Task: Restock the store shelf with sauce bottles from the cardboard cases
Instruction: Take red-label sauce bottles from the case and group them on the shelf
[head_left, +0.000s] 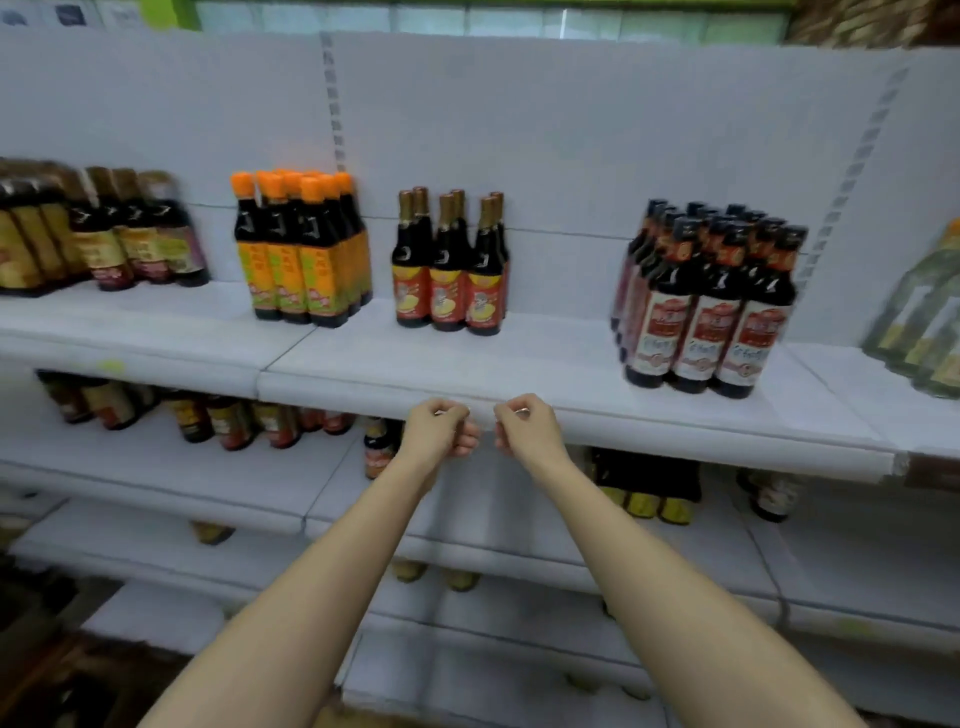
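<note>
Both hands curled at front edge of shelf, no bottle held.

Left hand (439, 426) and right hand (524, 423) close together, fingers curled in, against front lip of white shelf (571, 358); whether anything small is pinched: cannot tell. On shelf, toward back edge: orange-capped bottles (304, 249) left of centre, gold-capped bottles (452, 265) at centre, dark-capped bottles (711, 306) toward right end near front edge. More blurred bottles on lower shelves. Cardboard cases not in view.
</note>
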